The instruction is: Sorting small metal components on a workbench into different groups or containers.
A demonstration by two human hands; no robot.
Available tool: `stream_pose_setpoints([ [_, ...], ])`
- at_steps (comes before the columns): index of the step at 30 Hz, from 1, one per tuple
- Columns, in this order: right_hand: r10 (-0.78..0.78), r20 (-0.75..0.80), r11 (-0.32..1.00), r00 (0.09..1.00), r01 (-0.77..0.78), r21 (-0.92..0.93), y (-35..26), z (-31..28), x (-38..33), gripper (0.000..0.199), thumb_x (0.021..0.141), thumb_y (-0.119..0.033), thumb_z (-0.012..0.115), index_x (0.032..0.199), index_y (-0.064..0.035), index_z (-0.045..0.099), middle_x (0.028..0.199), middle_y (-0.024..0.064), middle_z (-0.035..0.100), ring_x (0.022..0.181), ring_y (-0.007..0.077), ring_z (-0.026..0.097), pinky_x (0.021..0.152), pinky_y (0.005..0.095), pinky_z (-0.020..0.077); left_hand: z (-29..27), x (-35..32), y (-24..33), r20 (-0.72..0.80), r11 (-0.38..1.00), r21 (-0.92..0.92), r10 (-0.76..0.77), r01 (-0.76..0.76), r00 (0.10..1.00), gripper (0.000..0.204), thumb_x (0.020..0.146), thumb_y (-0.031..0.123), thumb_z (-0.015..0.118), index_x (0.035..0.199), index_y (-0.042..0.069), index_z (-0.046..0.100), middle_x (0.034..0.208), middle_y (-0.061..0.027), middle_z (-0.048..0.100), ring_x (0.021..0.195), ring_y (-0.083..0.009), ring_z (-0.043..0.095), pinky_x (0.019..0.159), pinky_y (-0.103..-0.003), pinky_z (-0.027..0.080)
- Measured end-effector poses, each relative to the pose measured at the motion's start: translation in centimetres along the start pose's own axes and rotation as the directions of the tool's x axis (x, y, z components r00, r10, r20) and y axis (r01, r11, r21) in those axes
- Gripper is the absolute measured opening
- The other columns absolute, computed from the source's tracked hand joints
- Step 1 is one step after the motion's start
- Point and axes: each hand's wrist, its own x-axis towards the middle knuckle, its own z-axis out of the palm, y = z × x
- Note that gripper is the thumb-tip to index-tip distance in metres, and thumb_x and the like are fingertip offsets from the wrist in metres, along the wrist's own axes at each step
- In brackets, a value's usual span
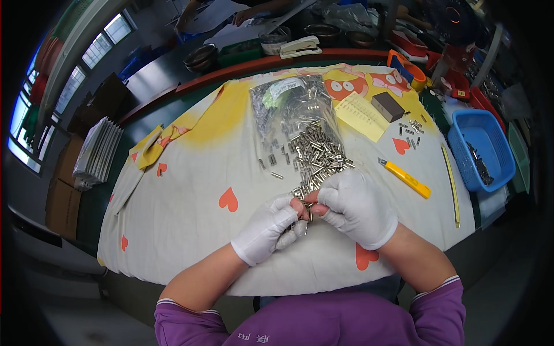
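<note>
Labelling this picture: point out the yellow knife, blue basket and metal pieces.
Yellow knife (408,179), head view: on its handle.
Blue basket (493,144), head view: on its bare inside.
Metal pieces (317,150), head view: middle of the heap.

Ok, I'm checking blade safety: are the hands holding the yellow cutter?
No, the yellow cutter lies on the cloth.

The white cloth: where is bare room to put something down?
Widest: on the cloth, left of the left hand and plastic bag. Smaller: below the yellow cutter, right of the right hand. Crowded: the middle, where metal pieces reach both hands.
</note>
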Motion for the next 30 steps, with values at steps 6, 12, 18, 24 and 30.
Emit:
stream_pose_setpoints([
  [6,0.075,0.055,0.983,0.996,-0.065,-0.171,1.4,1.3,-0.6,0.016,0.068,-0.005,0.062,0.084,-0.0059,0.065,0.077,0.009,0.059,0.072,0.0285,0.056,0.063,0.0377,0.0449,-0.7,0.1,0.0,0.089,0.95,-0.303,0.106,-0.075,0.99,0.014,0.092,0.02,0.042,0.083,0.009,0.046,0.065,-0.0039,0.048,0.036,-0.0069,0.03,0.034,-0.021,0.022],
  [12,0.122,0.179,0.983,0.976,-0.094,-0.159,1.0,0.5,-0.8,0.014,0.071,-0.01,0.06,0.084,-0.0089,0.065,0.074,0.01,0.057,0.076,0.0287,0.058,0.065,0.04,0.046,-1.3,0.4,-0.4,0.125,0.937,-0.337,0.137,-0.088,0.983,0.026,0.096,0.031,0.04,0.081,0.011,0.044,0.069,-0.0026,0.048,0.034,-0.0064,0.027,0.032,-0.021,0.021],
  [18,0.128,0.181,0.992,0.975,-0.124,-0.036,1.5,0.0,-1.2,0.012,0.069,-0.011,0.063,0.08,-0.0086,0.065,0.073,0.0103,0.056,0.076,0.029,0.057,0.066,0.0399,0.0459,-0.8,0.3,-0.2,0.02,0.942,-0.326,0.091,-0.079,0.996,0.021,0.096,0.029,0.04,0.093,0.009,0.048,0.067,-0.0003,0.047,0.034,-0.0068,0.026,0.033,-0.021,0.021],
  [24,0.153,0.3,0.977,0.942,-0.099,-0.187,0.5,-0.4,-0.6,0.01,0.067,-0.009,0.066,0.075,-0.0046,0.061,0.075,0.0107,0.057,0.075,0.029,0.055,0.066,0.0381,0.0452,-0.6,0.2,0.2,0.003,0.966,-0.252,0.06,-0.058,0.998,0.016,0.094,0.024,0.044,0.099,0.009,0.049,0.065,-0.001,0.047,0.035,-0.0069,0.027,0.035,-0.021,0.022],
  [30,0.205,0.169,0.978,0.964,-0.197,-0.061,0.9,0.2,-0.6,0.01,0.069,-0.008,0.065,0.073,-0.0038,0.057,0.075,0.0132,0.055,0.074,0.0302,0.055,0.066,0.039,0.0441,0.1,0.3,-0.1,-0.009,0.991,-0.122,0.057,-0.058,0.998,0.015,0.093,0.024,0.048,0.098,0.01,0.049,0.065,-0.0009,0.047,0.035,-0.0064,0.028,0.035,-0.021,0.022],
])
